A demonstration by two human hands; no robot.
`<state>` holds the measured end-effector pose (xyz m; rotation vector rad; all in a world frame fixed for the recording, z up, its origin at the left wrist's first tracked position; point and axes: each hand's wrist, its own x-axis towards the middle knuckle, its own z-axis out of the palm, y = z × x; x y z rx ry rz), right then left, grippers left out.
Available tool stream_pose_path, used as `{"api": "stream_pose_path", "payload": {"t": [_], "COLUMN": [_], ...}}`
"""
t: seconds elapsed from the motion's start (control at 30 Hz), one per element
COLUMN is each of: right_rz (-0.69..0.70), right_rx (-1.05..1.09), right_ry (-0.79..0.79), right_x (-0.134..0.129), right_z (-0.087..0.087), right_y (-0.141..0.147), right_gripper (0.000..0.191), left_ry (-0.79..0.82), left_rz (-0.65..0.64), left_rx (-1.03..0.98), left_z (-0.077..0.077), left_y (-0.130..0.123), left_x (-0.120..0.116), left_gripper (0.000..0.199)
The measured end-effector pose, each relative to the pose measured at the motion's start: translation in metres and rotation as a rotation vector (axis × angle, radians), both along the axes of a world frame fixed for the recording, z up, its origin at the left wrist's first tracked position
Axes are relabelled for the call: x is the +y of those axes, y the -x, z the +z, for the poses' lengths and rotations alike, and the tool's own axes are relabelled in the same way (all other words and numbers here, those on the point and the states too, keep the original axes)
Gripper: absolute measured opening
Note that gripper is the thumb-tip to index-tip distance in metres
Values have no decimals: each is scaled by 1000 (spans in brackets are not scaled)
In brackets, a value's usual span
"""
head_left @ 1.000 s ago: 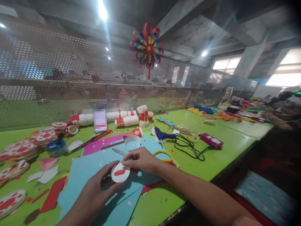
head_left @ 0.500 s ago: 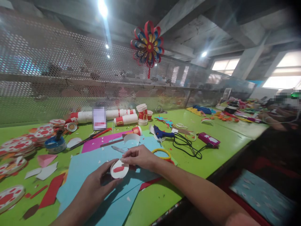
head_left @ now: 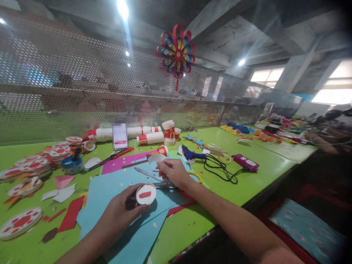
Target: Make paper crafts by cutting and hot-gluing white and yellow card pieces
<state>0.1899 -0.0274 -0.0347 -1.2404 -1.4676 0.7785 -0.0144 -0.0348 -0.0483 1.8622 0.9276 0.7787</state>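
Note:
Between its thumb and fingers, my left hand [head_left: 125, 205] holds a small white paper cup [head_left: 146, 194] with a red piece on its round end, over the blue paper sheet [head_left: 110, 194]. My right hand [head_left: 172, 171] is up and to the right of the cup, fingers pinched together; what they hold, if anything, is too small to make out. Under and beside my right hand lie scissors with a yellow handle [head_left: 195, 176] and dark blades [head_left: 165, 185]. A grey pen-like tool [head_left: 147, 173] rests left of my right fingers.
A blue glue gun [head_left: 193, 155] with a black cord and a purple box [head_left: 245, 162] lie to the right. Paper cups [head_left: 168, 132] stand at the back. On the left are a blue jar [head_left: 72, 164], spotted discs [head_left: 21, 222] and paper scraps. Perforated screen behind.
My right hand has let go of the cup and moved up and right, uncovering the scissor blades. My left hand still holds the cup. The view has shifted slightly left.

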Motion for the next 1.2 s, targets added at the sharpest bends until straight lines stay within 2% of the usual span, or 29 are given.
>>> {"api": "stream_pose_path", "payload": {"t": [0.17, 0.4, 0.6, 0.73, 1.0, 1.1, 1.2], "right_rz": [-122, -226, -319, -411, -536, -485, -333], "right_rx": [-59, -179, -236, -289, -632, -840, -1028], "right_ry": [-92, -182, -237, -278, -302, -255, -157], "right_x": [8, 11, 15, 22, 23, 28, 40], "right_z": [-2, -5, 3, 26, 96, 116, 128], "right_y": [-10, -13, -21, -41, -88, -98, -101], "right_gripper": [41, 38, 39, 42, 41, 33, 21], "left_ry": [26, 22, -3, 19, 10, -13, -27], "left_rz": [-28, -61, -87, -99, -98, -115, -117], "left_rx": [11, -11, -26, -37, -16, -22, -23], "left_z": [1, 2, -8, -14, -13, -14, -13], "left_y": [-1, 0, 2, 2, 2, 2, 2], "left_x": [0, -1, 3, 4, 3, 3, 2], "left_gripper": [43, 43, 46, 47, 51, 51, 49]}}
